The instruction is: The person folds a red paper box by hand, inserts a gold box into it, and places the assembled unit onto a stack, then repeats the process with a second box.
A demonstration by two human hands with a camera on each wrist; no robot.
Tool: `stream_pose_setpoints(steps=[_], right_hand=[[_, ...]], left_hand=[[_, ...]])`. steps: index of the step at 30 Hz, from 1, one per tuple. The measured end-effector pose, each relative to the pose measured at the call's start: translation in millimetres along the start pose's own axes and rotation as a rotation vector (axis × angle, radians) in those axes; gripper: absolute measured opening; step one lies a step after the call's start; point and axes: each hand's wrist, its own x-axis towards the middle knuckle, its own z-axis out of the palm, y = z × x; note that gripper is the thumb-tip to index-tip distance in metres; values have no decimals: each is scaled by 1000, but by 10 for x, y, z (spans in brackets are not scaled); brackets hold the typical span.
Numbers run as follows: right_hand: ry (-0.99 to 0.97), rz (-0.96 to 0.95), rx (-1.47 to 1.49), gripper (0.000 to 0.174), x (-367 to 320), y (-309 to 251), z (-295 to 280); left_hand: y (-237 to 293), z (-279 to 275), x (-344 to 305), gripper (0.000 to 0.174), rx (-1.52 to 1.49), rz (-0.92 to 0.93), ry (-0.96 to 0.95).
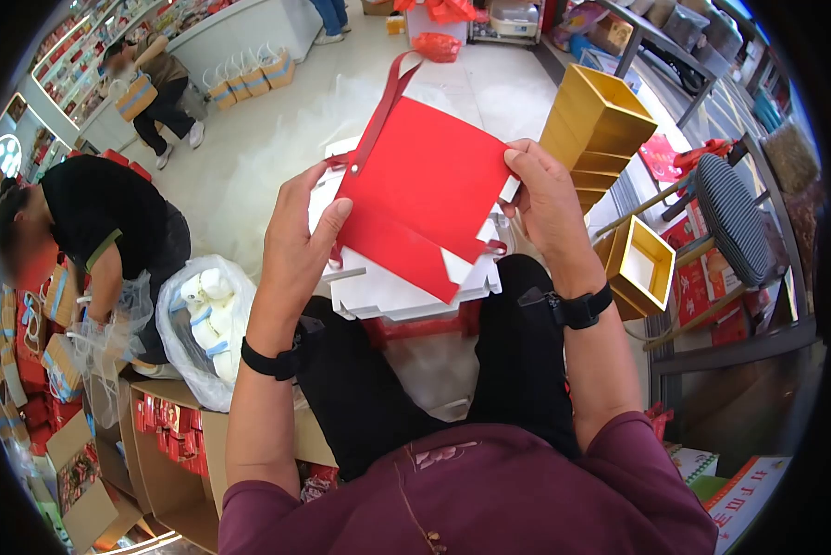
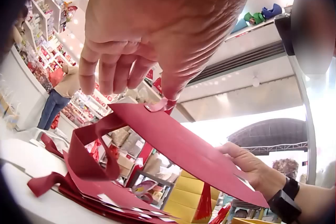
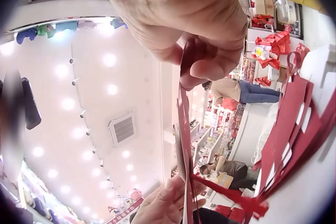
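Note:
A flat red card panel [image 1: 434,176] with a dark red ribbon strap [image 1: 378,120] is held up between both hands, over the lap. My left hand [image 1: 297,231] pinches its left edge, thumb on the near face. At the upper right corner, my right hand [image 1: 550,199] grips it, with the thumb on top and the fingers behind. From the right wrist view the panel [image 3: 184,124] appears edge-on below the pinching fingers. Beneath it lie white card pieces [image 1: 378,291] and a stack of more red panels [image 2: 100,192], one with a looped ribbon.
Tall stacked gold boxes [image 1: 596,120] and an open gold box [image 1: 642,268] stand at the right, near a striped stool [image 1: 730,217]. To the left are a plastic bag of white items [image 1: 210,319], a cardboard carton [image 1: 170,472] and a bending person [image 1: 110,208].

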Motion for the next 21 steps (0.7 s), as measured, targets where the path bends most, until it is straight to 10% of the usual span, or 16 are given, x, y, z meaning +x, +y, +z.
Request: stream_pose_setpoints(steps=[5, 14, 21], right_hand=[[47, 52, 49, 17, -196, 59, 65], [177, 62, -46, 16, -307, 353, 54], [157, -15, -285, 16, -367, 311, 126]], left_hand=[[128, 101, -269, 45, -327, -299, -120], [198, 432, -740, 39, 204, 26, 122], [467, 349, -809, 39, -237, -485, -51]])
